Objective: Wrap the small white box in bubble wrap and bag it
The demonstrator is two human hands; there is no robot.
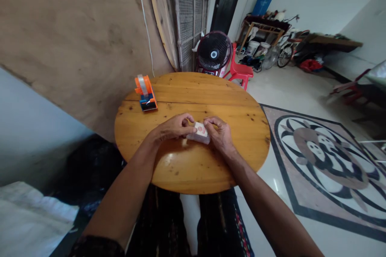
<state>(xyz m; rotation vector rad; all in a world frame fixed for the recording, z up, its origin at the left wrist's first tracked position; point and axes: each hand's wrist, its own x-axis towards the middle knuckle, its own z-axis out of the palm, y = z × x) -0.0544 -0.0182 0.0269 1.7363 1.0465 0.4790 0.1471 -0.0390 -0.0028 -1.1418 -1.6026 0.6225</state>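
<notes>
On the round wooden table [187, 164] in front of me rests a small whitish box [200, 129] with reddish print on its top. My left hand [177, 125] grips its left side, thumb and fingers curled at the edge. From the right, my right hand [219, 131] pinches the box's upper right corner. The fine print is too small to read. Beyond my left hand, an orange and blue tape dispenser [146, 93] with a roll of clear tape stands near the table's far left edge.
A dark fan [214, 51] and a red plastic chair [241, 69] are just beyond the table. A wooden board [75, 28] leans on the left. Black bags [87, 168] lie at lower left. Farther off are a bicycle [286, 52] and a cluttered stand.
</notes>
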